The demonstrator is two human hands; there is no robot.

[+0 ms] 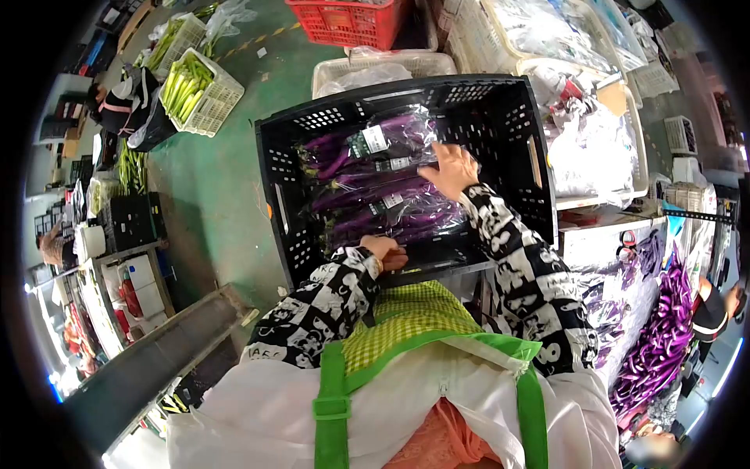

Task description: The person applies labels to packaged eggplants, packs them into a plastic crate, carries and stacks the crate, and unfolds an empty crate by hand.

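Observation:
A black perforated crate (pixel 406 92) stands in front of me, holding several clear plastic packs of long purple eggplants (pixel 367 187) with white labels, laid side by side. My left hand (pixel 384 252) is at the near edge of the packs, fingers curled; what lies under them, if anything, is hidden. At the right end of the packs, my right hand (pixel 453 170) rests against the plastic with its fingers apart. Both forearms wear black-and-white patterned sleeves.
Behind the crate are a red crate (pixel 351 23) and a white bin (pixel 383 61). White bins with plastic bags (pixel 590 148) stand right, above a heap of loose eggplants (pixel 660 336). A crate of green vegetables (pixel 205 98) and a person (pixel 125 102) are at left.

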